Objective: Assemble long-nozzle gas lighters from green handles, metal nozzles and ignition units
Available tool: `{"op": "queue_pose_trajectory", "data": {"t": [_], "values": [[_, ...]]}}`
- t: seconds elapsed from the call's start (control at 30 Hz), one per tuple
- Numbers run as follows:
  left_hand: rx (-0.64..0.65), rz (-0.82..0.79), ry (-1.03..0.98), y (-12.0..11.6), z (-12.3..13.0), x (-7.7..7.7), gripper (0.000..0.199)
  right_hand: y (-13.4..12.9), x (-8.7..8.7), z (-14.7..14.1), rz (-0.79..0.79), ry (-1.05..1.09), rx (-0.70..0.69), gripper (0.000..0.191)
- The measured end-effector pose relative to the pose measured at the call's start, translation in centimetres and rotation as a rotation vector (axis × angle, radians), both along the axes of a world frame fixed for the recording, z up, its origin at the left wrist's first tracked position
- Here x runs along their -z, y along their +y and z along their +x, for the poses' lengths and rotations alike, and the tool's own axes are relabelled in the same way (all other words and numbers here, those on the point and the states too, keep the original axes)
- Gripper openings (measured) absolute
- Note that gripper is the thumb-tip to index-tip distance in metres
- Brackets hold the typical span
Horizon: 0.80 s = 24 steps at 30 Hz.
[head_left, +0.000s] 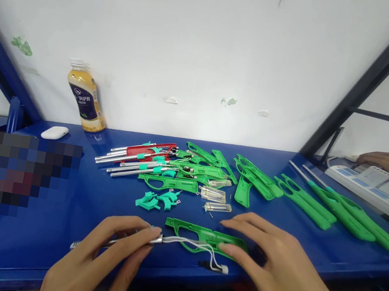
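My left hand (111, 251) pinches a silver metal lighter tube (156, 240) between thumb and fingers near the table's front edge. White wires (196, 242) run from the tube's right end to a small black-and-white igniter piece (213, 267). Behind the wires lies a green lighter shell half (197, 232), hollow side up, with a trigger loop. Over its right end is my right hand (266, 253), thumb and fingers apart; the thumb appears to touch the shell. Just beyond lie several teal triggers (158, 200) and clear fuel tanks (217, 207).
Piled farther back are more green shell halves (260, 177), a red shell half (148, 150) and metal tubes (120, 160). Green lighters (348, 213) and a power strip (374, 192) lie right, near another person's hand (387, 162). A bottle (86, 99) and white case (54, 132) stand left.
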<state>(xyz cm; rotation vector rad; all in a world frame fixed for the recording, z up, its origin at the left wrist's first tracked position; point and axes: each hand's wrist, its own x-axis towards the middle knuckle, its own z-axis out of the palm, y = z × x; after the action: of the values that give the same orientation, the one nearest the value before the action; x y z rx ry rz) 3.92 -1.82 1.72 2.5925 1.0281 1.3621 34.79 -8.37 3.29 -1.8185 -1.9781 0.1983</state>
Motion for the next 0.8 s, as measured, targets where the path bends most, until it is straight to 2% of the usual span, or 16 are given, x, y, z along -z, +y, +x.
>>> {"op": "queue_pose_trajectory", "data": {"t": [0.1,0.2,0.37,0.5,0.8], "values": [[-0.006,0.001,0.017,0.5,-0.3,-0.1,0.021,-0.2,1.1,0.1,-0.061,-0.01,-0.076,0.033],[0.026,0.004,0.064,1.0,-0.5,0.1,0.024,-0.3,1.5,0.1,-0.056,-0.011,-0.128,0.03],[0.073,-0.021,0.087,1.5,-0.4,0.6,0.025,-0.8,0.9,-0.6,0.065,0.025,-0.122,0.035],[0.087,-0.053,0.084,1.5,-0.2,0.7,0.025,-0.6,0.5,-1.6,0.122,0.093,-0.19,0.02],[0.076,-0.057,0.097,1.8,-0.2,1.1,0.023,0.3,1.7,-1.7,0.16,0.047,-0.247,0.021]]}}
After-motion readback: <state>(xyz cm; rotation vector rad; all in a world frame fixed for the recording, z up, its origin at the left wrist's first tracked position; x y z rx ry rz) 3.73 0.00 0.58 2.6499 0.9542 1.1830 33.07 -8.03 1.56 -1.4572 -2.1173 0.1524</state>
